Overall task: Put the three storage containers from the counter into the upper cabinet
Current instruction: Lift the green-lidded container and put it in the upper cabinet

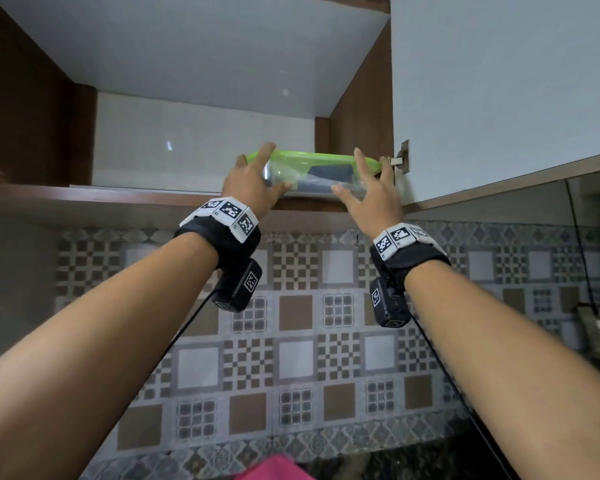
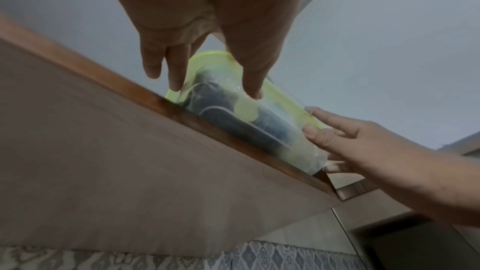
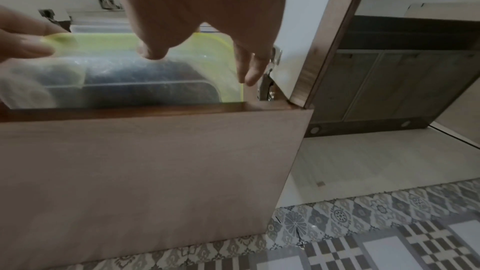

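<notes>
A clear storage container [image 1: 312, 174] with a green lid and dark contents stands on the right end of the upper cabinet shelf [image 1: 118, 194], close to its front edge. My left hand [image 1: 260, 171] touches its left end, fingers straight over the lid and thumb on the front wall. My right hand [image 1: 361, 178] is spread at its right end, fingertips against the container. The left wrist view shows the container [image 2: 233, 110] between my left hand [image 2: 215, 81] and the right hand [image 2: 337, 137]. In the right wrist view a pale translucent edge [image 3: 98, 28] shows behind the container [image 3: 130, 73].
The open cabinet door [image 1: 499, 98] hangs at the right, its metal hinge [image 1: 400, 157] just beside my right fingers. The left part of the shelf has white wall behind it. Patterned wall tiles [image 1: 291, 323] run below, and something pink [image 1: 274, 469] lies at the bottom edge.
</notes>
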